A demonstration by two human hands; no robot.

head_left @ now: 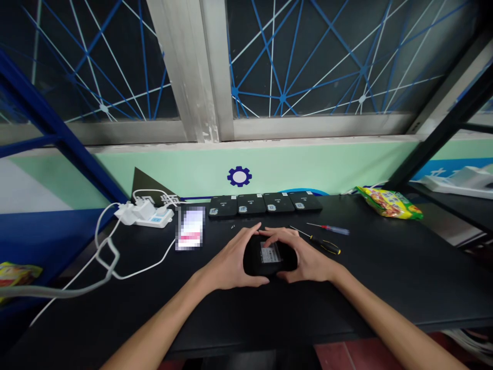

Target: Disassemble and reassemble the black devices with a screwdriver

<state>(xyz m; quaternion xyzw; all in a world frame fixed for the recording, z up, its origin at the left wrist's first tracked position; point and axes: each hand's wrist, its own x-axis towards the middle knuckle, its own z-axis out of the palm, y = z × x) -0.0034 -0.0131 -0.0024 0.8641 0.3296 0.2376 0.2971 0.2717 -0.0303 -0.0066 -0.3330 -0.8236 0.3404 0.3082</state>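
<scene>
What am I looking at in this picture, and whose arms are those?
There's no robot here. The arms belong to a person wearing a camera on their head, so this one picture looks forward and down, the way they would see it.

Their left hand and right hand are bare. Together they hold a black device with a pale label on top, one hand at each side.

On the dark table, four flat black boxes sit in a row near the wall. To the right lie two screwdrivers, and farther back a yellow and green packet. To the left are a white power strip with cables and something bright that is blurred out.
</scene>
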